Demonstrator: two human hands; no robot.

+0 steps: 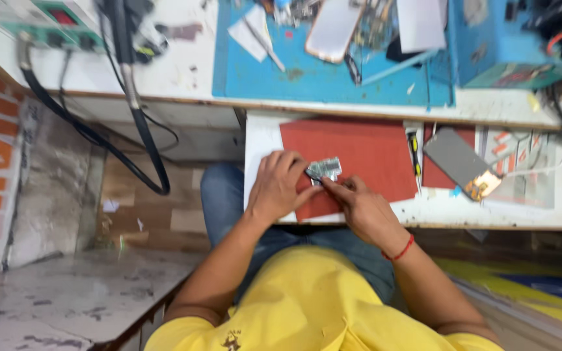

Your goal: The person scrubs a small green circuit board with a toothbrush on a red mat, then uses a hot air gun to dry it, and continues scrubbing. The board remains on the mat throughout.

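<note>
From my feed, the small silvery part on the red mat is too blurred for me to tell its kind, and the left hand covers its near-left end. I cannot make out whether the right hand pinches the part or a thin tool. Above the mat, the blue mat and the pale phone are cut off by the top edge. Right of the mat, the worktop runs out of view.
</note>
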